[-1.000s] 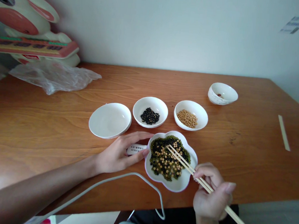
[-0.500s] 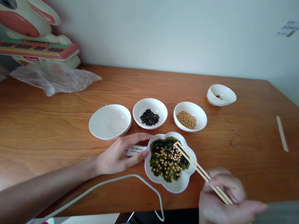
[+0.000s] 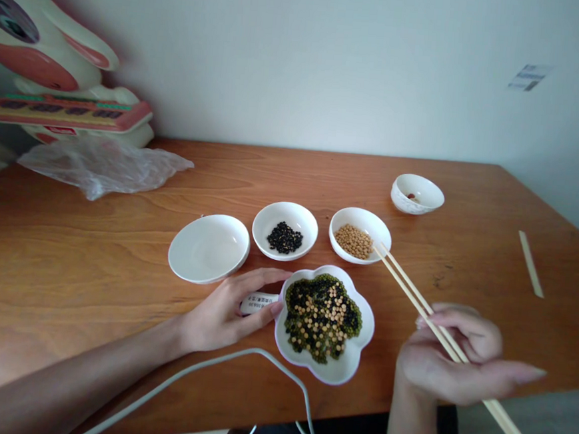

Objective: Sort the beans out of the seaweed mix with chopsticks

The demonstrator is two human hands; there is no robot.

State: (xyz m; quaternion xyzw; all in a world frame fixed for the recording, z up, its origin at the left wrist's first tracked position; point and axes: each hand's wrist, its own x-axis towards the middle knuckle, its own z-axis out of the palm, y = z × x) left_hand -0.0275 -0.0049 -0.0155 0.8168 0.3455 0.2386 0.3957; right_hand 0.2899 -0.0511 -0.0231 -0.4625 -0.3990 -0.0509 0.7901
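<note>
My left hand [image 3: 232, 314] steadies the white flower-shaped bowl [image 3: 355, 362], thumb and fingertips against its left rim beside a printed label [image 3: 258, 303]. Green, black and tan beans are mixed together in that bowl. In my right hand [image 3: 451, 357] is a pair of wooden chopsticks [image 3: 423, 304]. Their tips are slightly apart, at the right rim of a round white bowl [image 3: 383, 223] of tan soybeans [image 3: 354, 241]. I cannot make out a bean between the tips. Black beans [image 3: 284, 237] lie in the white bowl [image 3: 310, 223] to its left.
A white bowl [image 3: 209, 247] stands at left. Farther back are a patterned bowl [image 3: 423, 204] with small bits inside, a plastic bag [image 3: 108, 166] and a toy keyboard [image 3: 67, 112]. A pale strip [image 3: 531, 264] lies right; a white cable [image 3: 181, 376] crosses the near edge.
My right hand has carried the chopsticks from the mixed beans up and right to the soybean bowl's rim. My left hand stays at the flower-shaped bowl. The view has shifted slightly.
</note>
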